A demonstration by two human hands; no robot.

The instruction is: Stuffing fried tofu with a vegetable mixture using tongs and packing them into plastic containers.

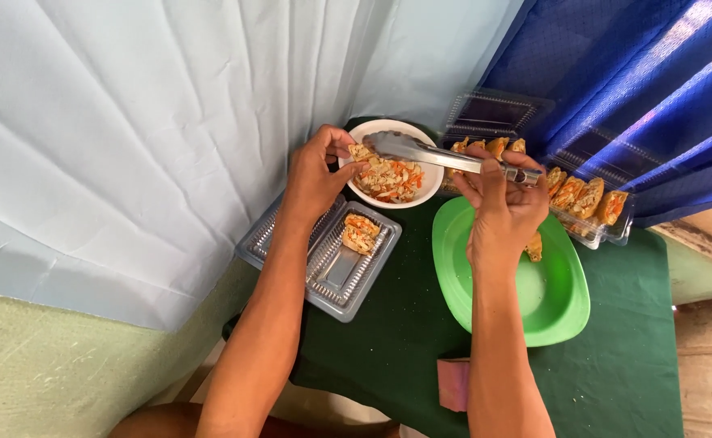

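The clear plastic tray [336, 272], holding one filled pastry piece [359, 233], lies on the green tabletop [388, 341] directly below the left hand [315, 180]. The left hand is closed on a small shell piece [359, 152] at the rim of the white bowl [431, 183]. The right hand [503, 207] is clamped around metal tongs [421, 152], whose tips reach over the bowl's filling. The green plate [551, 300] lies beneath the right hand.
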